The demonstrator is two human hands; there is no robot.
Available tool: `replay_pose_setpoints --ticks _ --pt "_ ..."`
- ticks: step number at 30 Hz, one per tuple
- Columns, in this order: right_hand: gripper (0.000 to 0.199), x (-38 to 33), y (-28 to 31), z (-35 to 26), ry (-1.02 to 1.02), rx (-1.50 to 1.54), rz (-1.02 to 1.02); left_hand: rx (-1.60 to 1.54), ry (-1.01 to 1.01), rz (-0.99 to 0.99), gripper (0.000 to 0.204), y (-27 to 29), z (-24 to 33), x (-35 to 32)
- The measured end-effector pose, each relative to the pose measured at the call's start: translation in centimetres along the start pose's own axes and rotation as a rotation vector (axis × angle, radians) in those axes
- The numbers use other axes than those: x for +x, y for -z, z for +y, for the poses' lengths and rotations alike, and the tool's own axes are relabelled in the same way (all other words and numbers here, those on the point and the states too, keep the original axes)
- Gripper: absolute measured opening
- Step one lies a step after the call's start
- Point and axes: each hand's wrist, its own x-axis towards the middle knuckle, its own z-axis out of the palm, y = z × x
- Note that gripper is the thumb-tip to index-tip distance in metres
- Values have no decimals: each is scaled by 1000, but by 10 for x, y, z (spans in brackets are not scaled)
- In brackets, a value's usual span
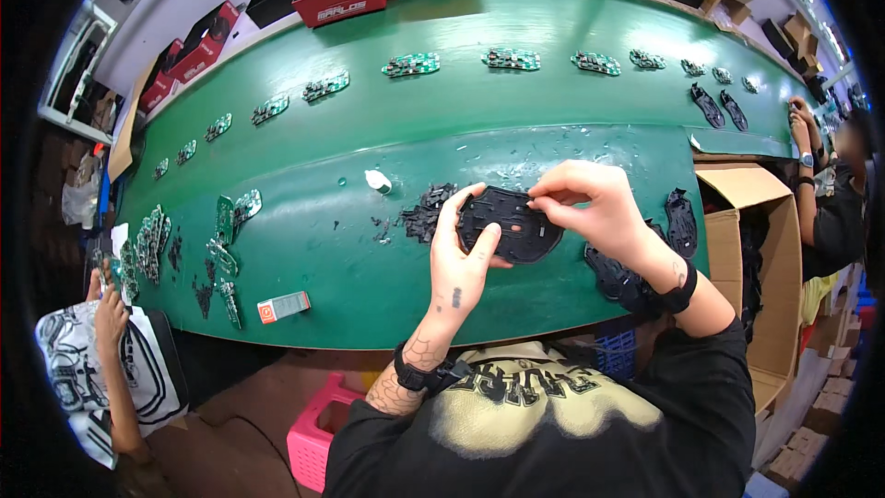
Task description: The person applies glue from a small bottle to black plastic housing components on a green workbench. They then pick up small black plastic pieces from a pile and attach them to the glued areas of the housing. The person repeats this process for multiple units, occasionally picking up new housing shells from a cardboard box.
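Observation:
My left hand (464, 254) holds a black plastic shell (533, 238), which looks like the base of a computer mouse, with its ribbed inner side facing up. The thumb lies across its near edge. At the shell's far right edge, my right hand (590, 206) has its thumb and forefinger pinched together; whatever is between them is too small or hidden to make out. Just left of the shell lies a heap of small black plastic pieces (426, 214). More black shells (610, 273) lie beside my right forearm, partly covered by it, and another shell (681, 224) lies farther right.
A white bottle (378, 182) and a small grey-and-orange box (283, 307) stand left on the green table (369, 300). Green circuit boards (512, 59) line the far side. An open cardboard box (770, 286) adjoins the right edge. Co-workers' hands (112, 314) show at both sides.

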Motion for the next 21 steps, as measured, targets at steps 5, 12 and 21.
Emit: replay_pose_setpoints --ticks 5,12,21 --pt "11 -8 13 10 273 -282 26 28 -8 -44 46 -18 -2 2" --pt "31 -21 36 49 -253 494 -32 190 -48 -176 48 -50 1 14" --pt "27 26 152 83 -360 253 42 707 -185 -350 67 -80 -20 34"
